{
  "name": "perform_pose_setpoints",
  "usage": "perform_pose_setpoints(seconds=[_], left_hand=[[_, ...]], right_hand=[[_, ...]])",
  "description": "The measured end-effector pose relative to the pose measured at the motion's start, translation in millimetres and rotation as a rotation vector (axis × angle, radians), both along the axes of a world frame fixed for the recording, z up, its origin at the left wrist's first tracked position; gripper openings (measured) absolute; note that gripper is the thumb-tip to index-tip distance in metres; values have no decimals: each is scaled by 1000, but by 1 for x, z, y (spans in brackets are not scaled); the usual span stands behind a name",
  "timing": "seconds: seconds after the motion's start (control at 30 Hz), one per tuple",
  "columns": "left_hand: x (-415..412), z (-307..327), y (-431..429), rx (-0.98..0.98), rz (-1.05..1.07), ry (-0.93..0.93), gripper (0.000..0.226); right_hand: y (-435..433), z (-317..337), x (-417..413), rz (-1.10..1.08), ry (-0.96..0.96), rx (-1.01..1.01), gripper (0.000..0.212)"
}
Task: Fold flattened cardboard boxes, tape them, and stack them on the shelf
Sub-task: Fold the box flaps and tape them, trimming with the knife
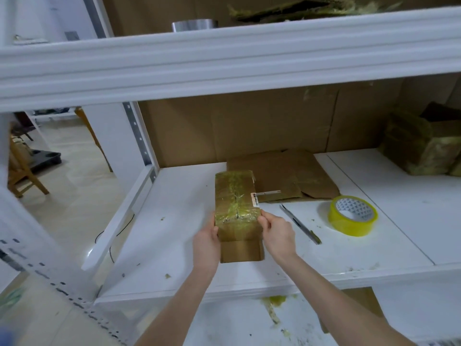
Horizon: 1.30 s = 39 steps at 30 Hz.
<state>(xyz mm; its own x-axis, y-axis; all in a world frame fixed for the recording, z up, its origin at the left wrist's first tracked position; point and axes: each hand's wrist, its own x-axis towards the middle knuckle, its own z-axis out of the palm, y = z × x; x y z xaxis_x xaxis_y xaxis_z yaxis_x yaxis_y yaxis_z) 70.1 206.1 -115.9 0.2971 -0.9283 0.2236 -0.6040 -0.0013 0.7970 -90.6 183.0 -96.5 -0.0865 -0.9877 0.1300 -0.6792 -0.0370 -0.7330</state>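
1. Holding a small cardboard box low over the white shelf, towards its front edge, long side running away from the body.
2. Gripping the box's left side with the left hand, thumb over the near top edge. Pinching the right top corner with the right hand, fingers narrow and closed on the cardboard there.
3. Showing yellowish tape across the whole top seam of the box; cannot tell whether the near end, turned towards the body, is closed or open.
4. Leaving the flattened cardboard just behind the box, the cutter just beside the right hand, and the tape roll further right, untouched by either hand.
5. Probably at the end of the taping step on this box: top sealed, stacking not yet done.
6. Next, by judgement: check the near end and tape it if open, then carry the box level with both hands to the taped boxes at the far right of the shelf, clearing the roll and cutter on the way.
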Motion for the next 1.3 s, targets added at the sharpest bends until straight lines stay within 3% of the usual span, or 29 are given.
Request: perform_pose_setpoints(seconds=[0.1,0.23,0.33,0.4,0.5,0.6,0.77,0.93,1.07,1.3], left_hand=[[-7,6,5,-20,45,-103,43],[3,13,6,128,3,-269,31],[4,21,12,108,-62,-294,50],[1,23,10,-32,-80,-351,59],[-8,21,-1,-133,-141,-549,52],[-11,15,-9,-59,-155,-617,48],[-1,12,-11,-92,-137,-459,47],[-4,11,-7,-53,-20,-153,50],[-11,9,-7,-10,34,-96,52],[-28,14,-2,97,27,101,63]], right_hand=[[4,2,1,40,227,9,36],[3,8,-3,81,345,62,35],[3,17,-7,122,427,97,49],[6,20,-5,145,456,17,64],[5,20,9,236,489,-105,58],[-2,17,17,222,493,-22,48],[-6,8,7,181,397,-60,47],[-11,5,3,106,301,31,43],[-5,2,9,55,324,20,35],[9,-1,23,91,252,162,65]])
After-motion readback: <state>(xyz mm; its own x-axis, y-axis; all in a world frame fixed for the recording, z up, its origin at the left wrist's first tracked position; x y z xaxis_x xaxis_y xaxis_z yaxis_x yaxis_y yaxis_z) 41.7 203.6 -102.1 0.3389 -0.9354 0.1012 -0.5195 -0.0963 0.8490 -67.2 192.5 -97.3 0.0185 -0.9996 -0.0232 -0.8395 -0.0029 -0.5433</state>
